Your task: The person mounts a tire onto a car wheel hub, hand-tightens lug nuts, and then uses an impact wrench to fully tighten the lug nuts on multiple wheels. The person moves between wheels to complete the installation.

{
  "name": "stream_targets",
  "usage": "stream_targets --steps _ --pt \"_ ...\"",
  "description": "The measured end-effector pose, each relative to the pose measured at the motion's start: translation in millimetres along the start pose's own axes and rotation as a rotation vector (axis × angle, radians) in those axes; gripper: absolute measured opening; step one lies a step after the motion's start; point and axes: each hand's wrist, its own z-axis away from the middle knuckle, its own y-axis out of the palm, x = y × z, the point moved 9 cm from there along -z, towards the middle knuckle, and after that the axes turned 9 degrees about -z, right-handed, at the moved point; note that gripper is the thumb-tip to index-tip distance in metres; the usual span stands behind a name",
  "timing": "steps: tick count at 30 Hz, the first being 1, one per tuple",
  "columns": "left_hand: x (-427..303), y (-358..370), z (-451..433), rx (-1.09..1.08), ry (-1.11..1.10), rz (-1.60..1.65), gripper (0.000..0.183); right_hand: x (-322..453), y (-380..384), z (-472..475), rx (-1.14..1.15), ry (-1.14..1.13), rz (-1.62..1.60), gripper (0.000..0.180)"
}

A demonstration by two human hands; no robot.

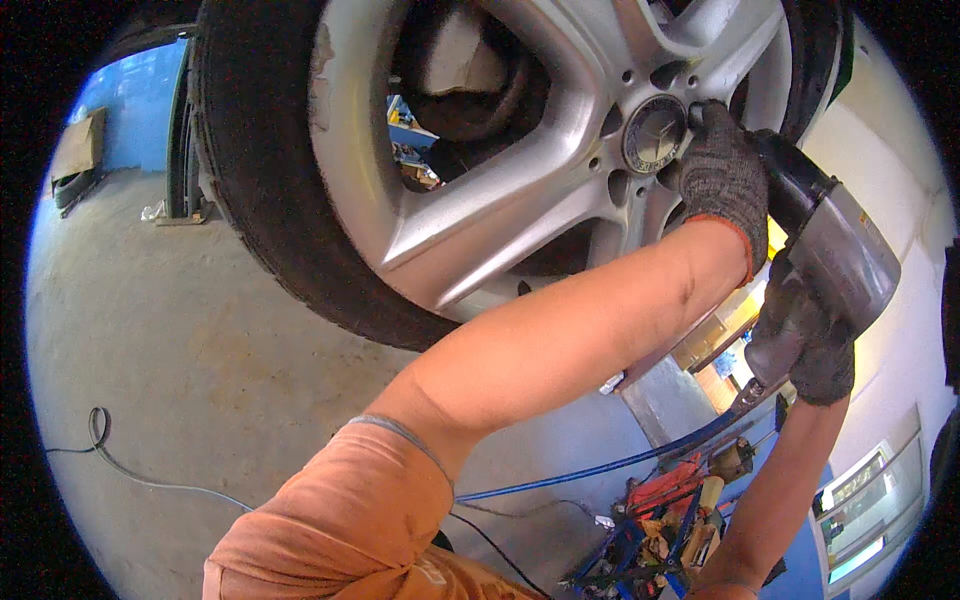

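A silver alloy car wheel with a black tire hangs raised above the floor before me. Its round centre cap bears a Mercedes star and sits among the lug holes. My left hand, in a dark knit glove with a red cuff edge, curls at the nose of a pneumatic impact wrench, right beside the cap. The glove hides the wrench's tip and any socket. My right hand, also gloved, grips the wrench's handle from below. A blue air hose runs from the handle's base.
Below the right forearm stands a cluttered heap of tools. A thin hose loops across the concrete floor. At the far left, a lift post rises near a cardboard box. A window is at lower right.
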Motion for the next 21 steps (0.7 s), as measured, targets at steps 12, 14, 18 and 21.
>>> stream_targets --steps 12,14,18,21 --pt "-3 14 3 0.119 0.010 0.160 0.042 20 9 11 0.119 -0.038 0.158 0.042" --pt "-14 -2 15 0.110 0.063 0.327 0.041 30 -10 25 -0.003 -0.085 0.271 0.035" --pt "-5 -41 65 0.044 -0.077 0.643 0.038 23 -4 52 0.183 -0.016 -0.185 0.038" --pt "14 -47 89 0.095 -0.291 1.188 0.044 2 -2 59 0.124 -0.007 -0.128 0.038"
